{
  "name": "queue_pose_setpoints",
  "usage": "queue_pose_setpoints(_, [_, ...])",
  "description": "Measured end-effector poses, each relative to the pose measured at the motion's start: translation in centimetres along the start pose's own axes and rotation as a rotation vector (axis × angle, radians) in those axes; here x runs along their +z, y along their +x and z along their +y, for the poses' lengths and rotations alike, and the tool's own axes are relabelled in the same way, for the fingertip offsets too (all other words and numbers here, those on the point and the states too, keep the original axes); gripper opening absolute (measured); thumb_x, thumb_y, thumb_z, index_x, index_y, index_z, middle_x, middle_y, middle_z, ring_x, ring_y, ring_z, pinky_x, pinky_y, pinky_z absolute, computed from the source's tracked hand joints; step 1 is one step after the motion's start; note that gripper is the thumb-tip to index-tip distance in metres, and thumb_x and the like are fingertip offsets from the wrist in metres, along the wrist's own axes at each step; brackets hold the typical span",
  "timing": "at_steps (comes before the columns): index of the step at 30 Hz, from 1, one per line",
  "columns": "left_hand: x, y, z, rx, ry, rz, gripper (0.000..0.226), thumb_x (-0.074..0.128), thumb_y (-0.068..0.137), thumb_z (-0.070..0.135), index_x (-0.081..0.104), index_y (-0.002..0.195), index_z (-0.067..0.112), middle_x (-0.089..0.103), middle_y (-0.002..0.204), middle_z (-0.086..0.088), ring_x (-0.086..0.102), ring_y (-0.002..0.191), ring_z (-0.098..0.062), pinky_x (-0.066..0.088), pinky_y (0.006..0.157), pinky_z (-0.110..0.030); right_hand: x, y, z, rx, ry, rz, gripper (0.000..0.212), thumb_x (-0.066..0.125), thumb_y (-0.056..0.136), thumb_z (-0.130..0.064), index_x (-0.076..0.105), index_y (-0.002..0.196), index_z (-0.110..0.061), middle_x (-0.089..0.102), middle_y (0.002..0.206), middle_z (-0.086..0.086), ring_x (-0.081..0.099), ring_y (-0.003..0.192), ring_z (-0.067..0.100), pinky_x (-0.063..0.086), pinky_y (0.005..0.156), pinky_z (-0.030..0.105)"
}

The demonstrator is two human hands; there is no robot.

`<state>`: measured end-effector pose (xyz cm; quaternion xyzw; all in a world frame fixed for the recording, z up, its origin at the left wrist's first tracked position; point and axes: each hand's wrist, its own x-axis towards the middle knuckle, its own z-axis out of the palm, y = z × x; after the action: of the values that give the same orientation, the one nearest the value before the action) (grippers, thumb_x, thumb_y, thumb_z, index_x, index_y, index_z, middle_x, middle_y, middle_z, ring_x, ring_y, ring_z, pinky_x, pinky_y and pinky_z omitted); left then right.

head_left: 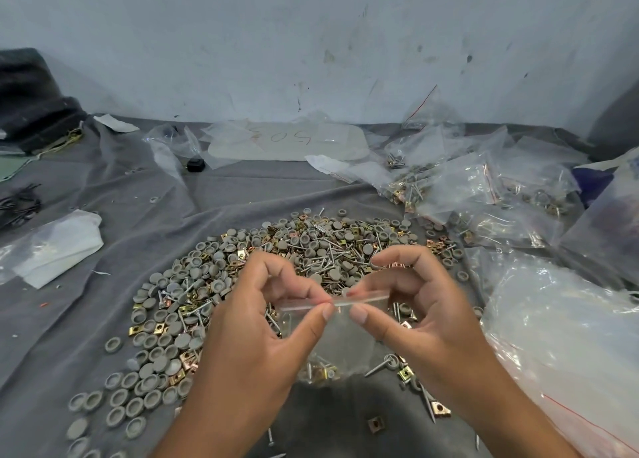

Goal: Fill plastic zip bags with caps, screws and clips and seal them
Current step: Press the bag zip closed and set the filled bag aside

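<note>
A small clear zip bag (340, 340) hangs between my hands above a grey cloth (114, 194). Caps, screws and brass clips sit in its bottom. My left hand (256, 322) pinches the bag's top strip from the left with thumb and forefinger. On the right side of the strip, my right hand (415, 305) pinches it the same way. Behind and under the bag spreads a big heap of grey caps, screws and clips (276, 267).
Several filled zip bags (477, 194) lie piled at the right. A large clear plastic bag (560, 336) sits by my right forearm. Empty bags and a sheet marked with numbers (287, 141) lie near the wall. Dark fabric (31, 94) fills the left corner.
</note>
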<state>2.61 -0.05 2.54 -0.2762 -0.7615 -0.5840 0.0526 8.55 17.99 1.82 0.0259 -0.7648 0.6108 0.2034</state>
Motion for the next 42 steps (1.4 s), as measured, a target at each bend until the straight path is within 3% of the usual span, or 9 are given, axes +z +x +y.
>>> queue_pose_setpoints(5, [-0.2, 0.2, 0.1, -0.136, -0.083, 0.02, 0.044, 0.086, 0.064, 0.041, 0.049, 0.087, 0.038, 0.078, 0.082, 0.008, 0.076, 0.081, -0.013, 0.053, 0.08, -0.047, -0.4, 0.2, -0.1, 0.003, -0.032, 0.001, 0.042, 0.083, 0.074, -0.053, 0.055, 0.104, -0.043, 0.078, 0.093, -0.006, 0.074, 0.091, 0.014, 0.06, 0.073, 0.03])
queue_pose_setpoints(13, [-0.7, 0.4, -0.1, -0.149, -0.187, -0.042, 0.032, 0.086, 0.055, 0.034, 0.07, 0.082, 0.03, 0.078, 0.078, 0.0, 0.077, 0.081, -0.016, 0.061, 0.065, -0.03, -2.6, 0.8, -0.6, 0.058, 0.069, -0.05, 0.041, 0.093, 0.062, -0.045, 0.064, 0.09, -0.037, 0.079, 0.085, 0.006, 0.077, 0.086, 0.024, 0.058, 0.061, 0.023])
queue_pose_setpoints(17, [-0.9, 0.5, -0.3, -0.205, -0.197, -0.045, 0.037, 0.077, 0.064, 0.046, 0.067, 0.099, 0.044, 0.079, 0.088, 0.007, 0.07, 0.064, -0.005, 0.052, 0.054, -0.016, -3.1, 1.9, -2.0, 0.076, 0.052, -0.065, 0.031, 0.089, 0.067, -0.034, 0.068, 0.089, -0.032, 0.079, 0.085, 0.006, 0.077, 0.08, 0.022, 0.058, 0.06, 0.021])
queue_pose_setpoints(22, [-1.6, 1.0, -1.1, -0.23, -0.103, 0.156, 0.042, 0.068, 0.075, 0.053, 0.056, 0.112, 0.04, 0.075, 0.102, 0.023, 0.071, 0.096, -0.001, 0.051, 0.086, -0.037, -4.8, 7.6, -3.0, 0.105, 0.053, 0.243, 0.026, 0.084, 0.077, -0.024, 0.066, 0.094, -0.02, 0.076, 0.085, 0.001, 0.074, 0.075, 0.01, 0.055, 0.063, 0.016])
queue_pose_setpoints(25, [-1.0, 0.9, -1.0, -0.231, -0.03, 0.155, 0.04, 0.063, 0.077, 0.058, 0.053, 0.113, 0.043, 0.073, 0.103, 0.029, 0.069, 0.092, 0.001, 0.051, 0.081, -0.038, -7.7, 13.7, -2.1, 0.223, 0.137, 0.453, 0.027, 0.082, 0.084, -0.023, 0.062, 0.102, -0.022, 0.074, 0.098, -0.005, 0.073, 0.082, 0.006, 0.053, 0.064, 0.019])
queue_pose_setpoints(30, [-0.8, 0.8, -0.9, -0.236, 0.024, 0.145, 0.043, 0.058, 0.078, 0.063, 0.051, 0.116, 0.043, 0.07, 0.104, 0.033, 0.064, 0.101, 0.01, 0.049, 0.083, -0.039, -15.2, 17.4, 3.3, 0.46, 0.095, 0.791, 0.026, 0.074, 0.089, -0.007, 0.065, 0.113, -0.01, 0.071, 0.11, 0.015, 0.069, 0.077, 0.014, 0.058, 0.072, 0.025])
queue_pose_setpoints(33, [-0.9, 0.8, -0.8, -0.229, 0.015, 0.15, 0.043, 0.057, 0.078, 0.062, 0.053, 0.116, 0.042, 0.071, 0.104, 0.031, 0.063, 0.101, 0.008, 0.049, 0.084, -0.037, -18.1, 14.4, 6.4, 0.626, -0.089, 0.707, 0.013, 0.068, 0.091, 0.0, 0.061, 0.097, -0.009, 0.067, 0.124, 0.024, 0.07, 0.102, 0.027, 0.057, 0.086, 0.033])
queue_pose_setpoints(37, [-0.8, 0.7, -0.8, -0.214, 0.006, 0.149, 0.038, 0.055, 0.084, 0.066, 0.052, 0.115, 0.044, 0.07, 0.106, 0.031, 0.063, 0.1, 0.008, 0.044, 0.079, -0.028, -20.1, 11.6, 6.9, 0.597, -0.121, 0.703, 0.026, 0.075, 0.09, -0.008, 0.062, 0.113, -0.006, 0.07, 0.116, 0.017, 0.07, 0.102, 0.023, 0.056, 0.094, 0.037])
queue_pose_setpoints(42, [-0.6, 0.6, -0.6, -0.201, 0.01, 0.13, 0.045, 0.05, 0.077, 0.072, 0.051, 0.114, 0.046, 0.069, 0.107, 0.031, 0.063, 0.101, 0.009, 0.047, 0.08, -0.029, -19.6, 8.6, 3.3, 0.513, -0.15, 0.556, 0.021, 0.074, 0.091, -0.014, 0.058, 0.105, -0.014, 0.07, 0.115, 0.014, 0.07, 0.096, 0.019, 0.051, 0.072, 0.026])
